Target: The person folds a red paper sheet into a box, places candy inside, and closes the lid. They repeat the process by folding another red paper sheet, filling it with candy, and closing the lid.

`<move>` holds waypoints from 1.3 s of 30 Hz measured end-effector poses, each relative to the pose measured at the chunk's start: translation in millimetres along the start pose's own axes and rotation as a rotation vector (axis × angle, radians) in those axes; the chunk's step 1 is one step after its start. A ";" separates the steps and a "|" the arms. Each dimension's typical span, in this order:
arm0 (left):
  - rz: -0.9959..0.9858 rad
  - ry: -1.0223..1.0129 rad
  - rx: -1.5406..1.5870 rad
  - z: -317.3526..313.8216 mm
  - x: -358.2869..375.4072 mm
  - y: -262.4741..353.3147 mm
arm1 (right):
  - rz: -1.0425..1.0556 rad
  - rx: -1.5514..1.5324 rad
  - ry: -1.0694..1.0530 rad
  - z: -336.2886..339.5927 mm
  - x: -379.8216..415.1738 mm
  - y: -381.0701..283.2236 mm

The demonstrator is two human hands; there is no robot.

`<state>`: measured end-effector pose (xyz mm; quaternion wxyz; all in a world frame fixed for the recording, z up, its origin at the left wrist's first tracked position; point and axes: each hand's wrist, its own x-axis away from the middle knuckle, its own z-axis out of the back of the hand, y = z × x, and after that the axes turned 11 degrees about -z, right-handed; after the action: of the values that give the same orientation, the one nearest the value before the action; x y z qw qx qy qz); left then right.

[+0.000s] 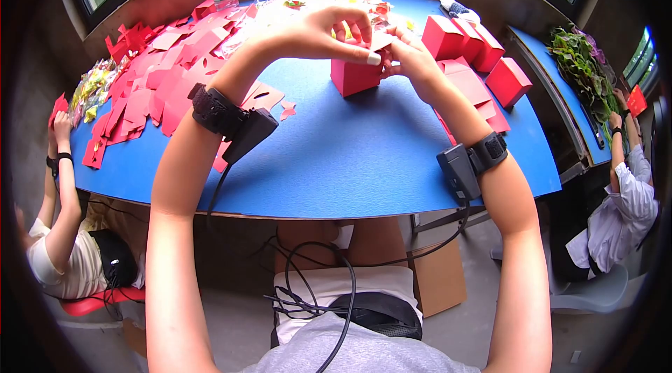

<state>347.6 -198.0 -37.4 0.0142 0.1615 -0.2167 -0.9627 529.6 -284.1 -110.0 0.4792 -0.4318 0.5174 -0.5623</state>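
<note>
Both hands are on the small red cardboard box point(348, 80), and we're watching that thin card!
It sits mid-way along the smooth blue tabletop point(336, 156); our right hand point(416, 59) grasps its upper edge, while our left hand point(320, 34) curls over the top, grip or no grip, we can't tell. Uneven pressure could crease it; a wide rightward swing could topple the upright red cardboard boxes point(442, 38).

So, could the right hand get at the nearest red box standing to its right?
Probably yes: that red box stands close by the right hand, nothing visibly between, though the hand is busy at another box.
</note>
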 end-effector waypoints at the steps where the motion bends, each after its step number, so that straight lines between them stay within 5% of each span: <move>1: 0.029 0.018 -0.011 -1.4 -1.4 -3.2 | -0.035 -0.020 0.015 1.5 -1.0 2.2; 4: -0.172 0.191 -0.233 -8.4 -1.8 -16.4 | -0.080 -0.049 0.022 0.4 -0.1 0.7; 9: -0.045 0.151 -0.047 -8.5 0.7 -12.8 | -0.024 0.031 0.056 -2.2 -2.5 4.5; 15: -0.041 0.133 -0.301 -5.2 -1.4 -7.8 | -0.024 0.153 0.034 0.1 -4.4 7.4; 17: -0.070 0.216 -0.086 -8.9 -3.6 -23.4 | -0.007 0.198 0.000 3.6 -7.8 11.6; 29: -0.077 0.153 0.028 -5.4 -1.4 -18.0 | -0.092 0.210 -0.115 0.1 4.2 0.4; 39: -0.099 0.090 -0.215 -1.6 0.6 -10.8 | -0.072 0.247 -0.114 1.9 -3.2 9.9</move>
<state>348.0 -188.9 -43.4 -0.0066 0.2126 -0.1032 -0.9716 533.0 -281.3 -119.7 0.5369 -0.4191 0.4004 -0.6130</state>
